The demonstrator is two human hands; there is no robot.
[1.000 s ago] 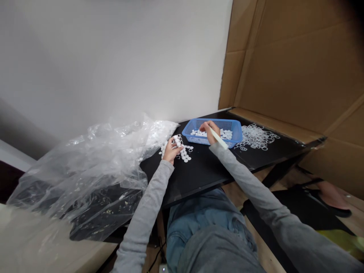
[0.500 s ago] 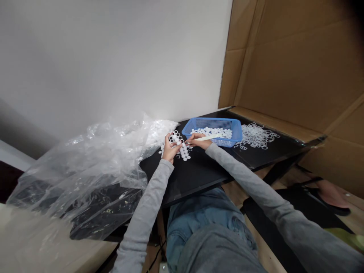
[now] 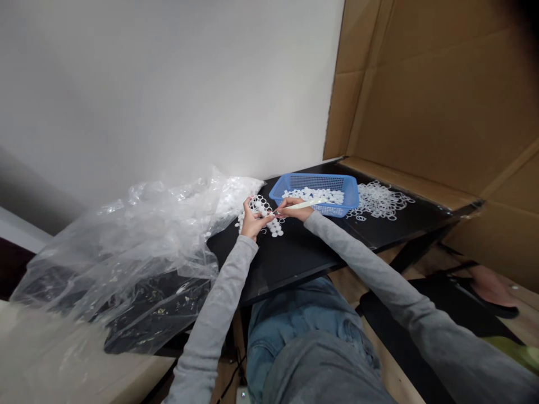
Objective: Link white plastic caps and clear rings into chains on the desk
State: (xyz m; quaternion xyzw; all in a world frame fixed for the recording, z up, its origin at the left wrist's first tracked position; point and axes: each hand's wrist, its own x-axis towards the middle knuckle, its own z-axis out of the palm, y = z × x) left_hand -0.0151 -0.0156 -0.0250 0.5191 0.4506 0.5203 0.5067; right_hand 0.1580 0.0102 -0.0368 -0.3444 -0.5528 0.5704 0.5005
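Just beside the blue mesh basket [image 3: 314, 180], the left hand [image 3: 252, 220] curls closed around a punched strip of white plastic discs [image 3: 264, 209], while the right hand [image 3: 295, 209] pinches a slim white stick [image 3: 303, 205], its tip reaching the strip.

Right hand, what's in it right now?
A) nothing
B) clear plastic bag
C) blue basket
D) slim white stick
D: the right hand pinches the slim white stick, its tip pointing at the punched white plastic sheet held in the left hand.

The person wears a grey long-sleeved top [image 3: 379, 272] and blue denim jeans [image 3: 303, 314]
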